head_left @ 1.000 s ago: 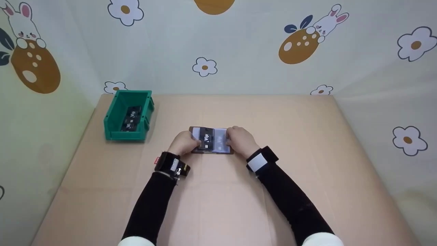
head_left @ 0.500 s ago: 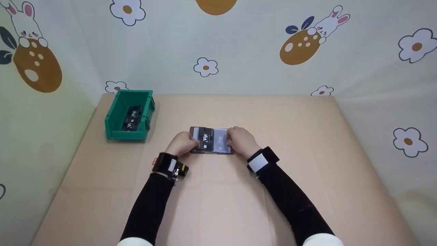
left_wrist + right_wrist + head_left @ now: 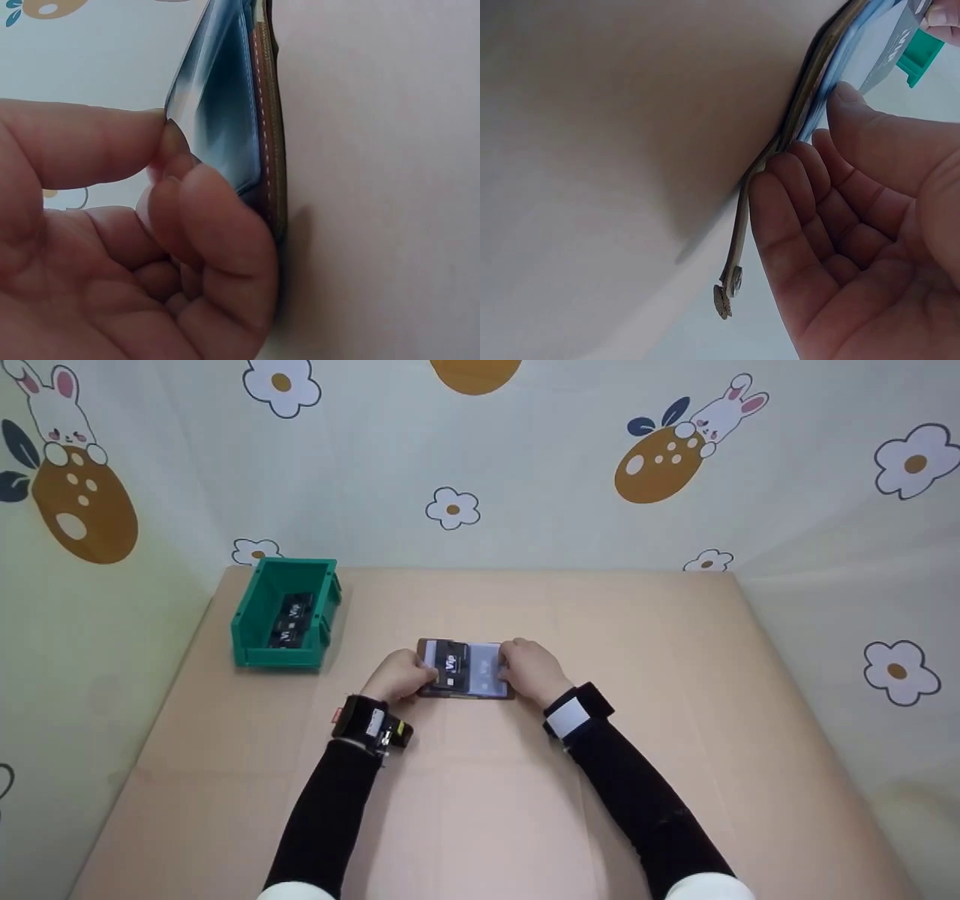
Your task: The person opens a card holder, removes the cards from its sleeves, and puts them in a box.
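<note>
A brown card holder with clear plastic sleeves lies spread in the middle of the table in the head view. On its left half is a black card marked "Vip"; faint matching lettering shows through the clear sleeve on the right half. My left hand pinches the card's left edge between thumb and finger, its other fingers curled beside the holder. My right hand grips the holder's right edge, thumb on the sleeve. A strap with a metal snap hangs below the fingers in the right wrist view.
A green bin stands at the table's far left, with black Vip cards inside. Patterned fabric walls the back and both sides of the beige table.
My left hand and wrist have shifted slightly left, and the black card slightly with them. The right hand keeps its hold on the card holder.
</note>
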Available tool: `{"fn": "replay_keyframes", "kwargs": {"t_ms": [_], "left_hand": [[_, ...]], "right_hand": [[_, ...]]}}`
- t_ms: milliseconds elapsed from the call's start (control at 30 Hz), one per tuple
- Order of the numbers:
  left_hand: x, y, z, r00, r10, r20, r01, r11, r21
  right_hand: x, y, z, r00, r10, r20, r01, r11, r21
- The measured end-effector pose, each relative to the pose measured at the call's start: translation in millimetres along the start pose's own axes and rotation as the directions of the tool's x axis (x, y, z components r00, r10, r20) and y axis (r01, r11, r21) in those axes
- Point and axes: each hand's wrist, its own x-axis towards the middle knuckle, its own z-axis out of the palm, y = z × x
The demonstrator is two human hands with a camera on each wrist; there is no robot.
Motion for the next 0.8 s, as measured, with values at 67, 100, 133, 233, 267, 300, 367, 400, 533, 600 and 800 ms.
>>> {"fn": "replay_keyframes", "kwargs": {"t_ms": [67, 100, 133, 233, 267, 300, 367, 400, 533, 600, 800], "left_hand": [[-0.6, -0.1, -0.5, 1.0, -0.007, 0.0, 0.007, 1.0, -0.015], [-1.1, -0.1, -1.0, 1.0, -0.009, -0.001, 0.009, 1.0, -0.02], [-1.6, 0.0, -1.6, 1.0, -0.008, -0.002, 0.008, 1.0, -0.019], [-4.1, 0.7, -5.0, 1.0, 0.004, -0.01, -0.004, 1.0, -0.005], [-5.3, 1.2, -7.1, 1.0, 0.011, -0.014, -0.011, 1.0, 0.009], [-6.5, 2.0, -9.9, 1.0, 0.02, -0.019, -0.02, 0.999, 0.03], [-9.1, 3.1, -18.1, 0.999, 0.039, -0.036, -0.037, 0.998, 0.059], [-10.8, 3.8, -23.8, 0.998, 0.047, -0.047, -0.044, 0.997, 0.071], [-19.9, 3.7, -57.4, 0.995, 0.044, -0.093, -0.038, 0.997, 0.065], [-25.8, 2.0, -77.9, 0.993, 0.021, -0.115, -0.017, 0.999, 0.04], [-38.1, -13.6, -129.8, 0.971, -0.01, -0.24, 0.021, 0.999, 0.042]], "right_hand": [[0.0, 0, 0, 1.0, -0.002, -0.001, 0.002, 1.0, 0.0], [0.0, 0, 0, 1.0, -0.004, -0.003, 0.004, 1.0, 0.0], [0.1, 0, 0, 1.0, -0.005, -0.004, 0.005, 1.0, -0.001], [0.0, 0, 0, 1.0, -0.008, -0.009, 0.008, 1.0, -0.003], [-0.2, 0, 0, 1.0, -0.008, -0.011, 0.008, 1.0, -0.002], [-0.4, 0, 0, 1.0, -0.008, -0.014, 0.008, 1.0, -0.002], [-0.9, 0, 0, 1.0, -0.008, -0.019, 0.008, 1.0, 0.0], [-1.1, 0, 0, 1.0, -0.008, -0.02, 0.008, 1.0, 0.002], [-1.0, 0, 0, 1.0, -0.006, -0.017, 0.006, 1.0, 0.011], [-1.0, 0, 0, 1.0, -0.005, -0.015, 0.005, 1.0, 0.015], [-1.2, -1, -3, 1.0, -0.01, -0.001, 0.01, 1.0, 0.011]]}}
